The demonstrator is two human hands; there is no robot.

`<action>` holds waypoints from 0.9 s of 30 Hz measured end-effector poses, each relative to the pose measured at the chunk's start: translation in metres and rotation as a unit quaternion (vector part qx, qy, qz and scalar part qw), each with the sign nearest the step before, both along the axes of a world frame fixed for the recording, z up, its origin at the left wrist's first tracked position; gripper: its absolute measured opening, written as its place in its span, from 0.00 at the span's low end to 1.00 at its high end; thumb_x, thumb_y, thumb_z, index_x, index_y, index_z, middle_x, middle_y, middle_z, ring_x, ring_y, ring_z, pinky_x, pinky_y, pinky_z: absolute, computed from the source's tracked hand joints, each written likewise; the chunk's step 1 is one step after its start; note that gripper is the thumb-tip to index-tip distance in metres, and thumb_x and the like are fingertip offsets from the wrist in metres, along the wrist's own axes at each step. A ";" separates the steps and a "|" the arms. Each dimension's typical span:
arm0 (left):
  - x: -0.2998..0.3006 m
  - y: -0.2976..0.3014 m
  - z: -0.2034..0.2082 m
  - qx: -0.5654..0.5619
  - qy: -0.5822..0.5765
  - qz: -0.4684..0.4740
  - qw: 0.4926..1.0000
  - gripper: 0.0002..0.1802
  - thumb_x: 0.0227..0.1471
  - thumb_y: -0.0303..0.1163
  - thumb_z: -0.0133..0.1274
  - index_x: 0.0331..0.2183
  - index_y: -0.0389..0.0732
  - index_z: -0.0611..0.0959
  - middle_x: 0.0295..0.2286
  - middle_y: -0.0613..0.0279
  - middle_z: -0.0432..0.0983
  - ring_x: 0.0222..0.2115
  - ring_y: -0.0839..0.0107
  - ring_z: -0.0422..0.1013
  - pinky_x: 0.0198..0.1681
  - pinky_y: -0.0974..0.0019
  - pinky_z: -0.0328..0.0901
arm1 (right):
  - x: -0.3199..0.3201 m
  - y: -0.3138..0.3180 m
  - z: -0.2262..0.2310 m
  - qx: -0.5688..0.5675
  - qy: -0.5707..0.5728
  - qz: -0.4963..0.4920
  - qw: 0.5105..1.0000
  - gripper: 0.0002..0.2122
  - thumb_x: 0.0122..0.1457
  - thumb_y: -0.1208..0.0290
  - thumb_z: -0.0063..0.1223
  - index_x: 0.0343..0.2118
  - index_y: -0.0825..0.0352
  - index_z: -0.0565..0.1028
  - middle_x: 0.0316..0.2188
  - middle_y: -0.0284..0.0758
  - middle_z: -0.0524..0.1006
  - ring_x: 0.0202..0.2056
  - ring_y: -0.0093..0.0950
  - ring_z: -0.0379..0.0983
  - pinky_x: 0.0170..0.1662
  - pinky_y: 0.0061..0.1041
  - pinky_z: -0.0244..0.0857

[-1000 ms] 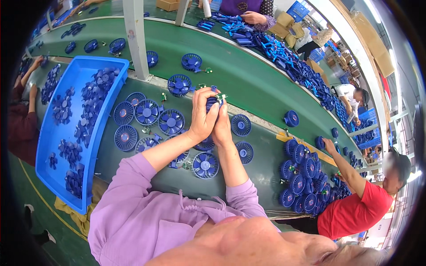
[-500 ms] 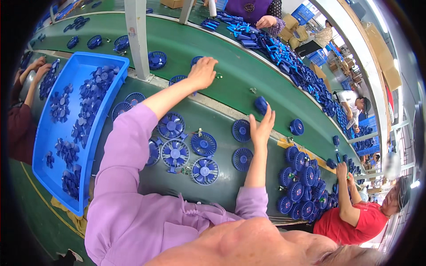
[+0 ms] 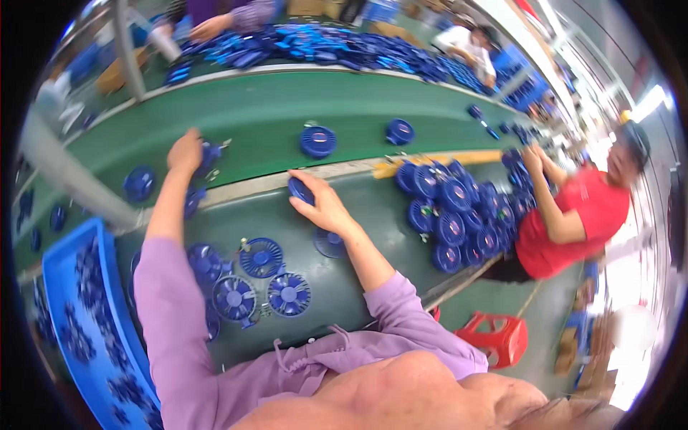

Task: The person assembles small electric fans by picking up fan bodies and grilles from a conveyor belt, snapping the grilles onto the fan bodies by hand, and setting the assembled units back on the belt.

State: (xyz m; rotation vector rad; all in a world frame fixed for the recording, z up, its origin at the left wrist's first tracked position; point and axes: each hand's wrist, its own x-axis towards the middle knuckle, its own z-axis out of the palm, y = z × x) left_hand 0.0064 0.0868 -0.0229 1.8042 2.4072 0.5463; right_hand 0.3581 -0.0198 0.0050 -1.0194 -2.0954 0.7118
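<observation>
Hands (image 3: 185,154) stay apart, right (image 3: 326,208) newly holding a grille (image 3: 298,190).

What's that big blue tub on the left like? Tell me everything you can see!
The tub is bright blue, long and open-topped, with raised sides that look like smooth plastic. Clumps of dark blue fan blades lie inside, with bare blue showing between them. Its near end is cut off by the picture's edge. I can't tell whether the purple sleeve beside it touches it.

Red plastic stool (image 3: 512,341), co-worker in a red shirt (image 3: 577,223), pale post (image 3: 77,168), person in white (image 3: 456,40)
</observation>
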 end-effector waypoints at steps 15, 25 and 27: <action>0.107 -0.180 0.063 -0.015 -0.686 -0.157 0.710 0.32 0.50 0.23 0.46 0.58 0.38 0.59 0.51 0.58 0.64 0.50 0.65 0.67 0.48 0.56 0.68 | -0.052 -0.026 0.038 -0.062 0.361 0.044 0.930 0.20 0.53 0.73 0.58 0.50 0.67 0.71 0.38 0.31 0.77 0.40 0.18 0.71 0.46 0.21 0.66; 0.129 -0.220 0.056 0.063 -0.728 -0.159 0.663 0.27 0.62 0.51 0.39 0.58 0.50 0.65 0.52 0.68 0.67 0.49 0.75 0.65 0.48 0.64 0.62 | -0.061 -0.064 0.054 0.244 0.117 -0.040 0.962 0.22 0.51 0.71 0.55 0.51 0.63 0.70 0.46 0.42 0.67 0.46 0.43 0.64 0.48 0.39 0.64; 0.130 -0.220 0.055 0.040 -0.784 -0.154 0.599 0.30 0.61 0.54 0.39 0.59 0.48 0.64 0.54 0.66 0.65 0.52 0.72 0.64 0.52 0.62 0.61 | -0.061 -0.064 0.052 0.237 0.119 -0.029 0.964 0.22 0.51 0.71 0.54 0.51 0.64 0.70 0.46 0.42 0.67 0.46 0.43 0.64 0.49 0.39 0.63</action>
